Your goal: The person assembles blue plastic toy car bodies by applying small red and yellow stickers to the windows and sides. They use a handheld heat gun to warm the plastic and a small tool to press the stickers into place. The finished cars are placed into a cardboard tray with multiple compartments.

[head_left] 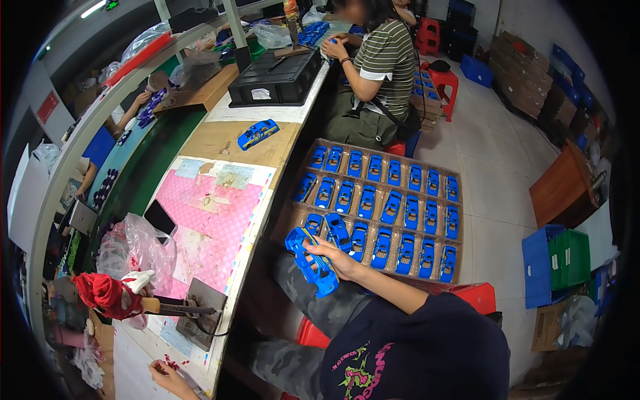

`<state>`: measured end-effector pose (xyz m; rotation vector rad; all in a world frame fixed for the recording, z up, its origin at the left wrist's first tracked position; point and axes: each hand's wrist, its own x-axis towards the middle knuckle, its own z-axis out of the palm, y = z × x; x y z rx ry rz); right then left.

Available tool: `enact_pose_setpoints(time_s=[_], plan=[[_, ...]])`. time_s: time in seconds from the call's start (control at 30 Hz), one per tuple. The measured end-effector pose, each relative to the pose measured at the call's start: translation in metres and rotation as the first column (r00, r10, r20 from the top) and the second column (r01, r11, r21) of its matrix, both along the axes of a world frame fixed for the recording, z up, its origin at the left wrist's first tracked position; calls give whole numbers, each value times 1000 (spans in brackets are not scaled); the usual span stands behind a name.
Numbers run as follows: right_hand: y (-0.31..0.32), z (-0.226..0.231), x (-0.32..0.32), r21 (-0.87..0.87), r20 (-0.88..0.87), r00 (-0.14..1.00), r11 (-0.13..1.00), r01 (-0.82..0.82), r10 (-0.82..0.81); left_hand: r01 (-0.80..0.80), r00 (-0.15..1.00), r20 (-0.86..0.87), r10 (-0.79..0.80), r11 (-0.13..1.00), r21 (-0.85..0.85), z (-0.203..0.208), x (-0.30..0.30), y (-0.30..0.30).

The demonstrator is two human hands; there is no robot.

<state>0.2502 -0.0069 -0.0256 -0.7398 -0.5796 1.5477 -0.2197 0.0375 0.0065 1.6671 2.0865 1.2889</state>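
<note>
My right hand (339, 259) is closed around the side of a blue toy car body shell (313, 263), held tilted above my lap with its window openings showing. My left hand (172, 381) rests low on the white table, its fingers drawn together beside several tiny red pieces (172, 364); anything between them is too small to make out. Right of the table, a cardboard tray (427, 179) holds rows of similar blue car shells (367, 200). Another blue toy car (258, 134) with yellow markings lies alone on the tabletop's brown board.
A fixture wrapped in red cloth (110, 295) reaches over a metal plate (202, 313). Clear plastic bags (143, 250) lie beside the pink sheet (213, 217). Farther along are a black crate (275, 79) and a seated co-worker (387, 67). Blue and green bins (569, 259) stand right.
</note>
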Motion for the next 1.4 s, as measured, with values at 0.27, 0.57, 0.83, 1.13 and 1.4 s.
enact_pose_setpoints(time_s=[0.27,0.57,0.83,1.13,1.4], plan=[[-17,11,0,89,36,998,995,40,-43,-105,952,-225,209,910,400,23,20,-36],[-41,56,-14,351,27,923,861,-367,383,8,998,-52,36,742,670,81,131,-109],[-43,62,-55,499,373,757,571,-652,537,416,664,468,-583,808,417,61,196,-122],[-44,69,-55,470,531,736,577,-668,420,597,557,649,-518,793,121,73,213,-124],[-45,66,-56,490,581,728,559,-669,363,550,573,662,-483,826,126,66,211,-125]])
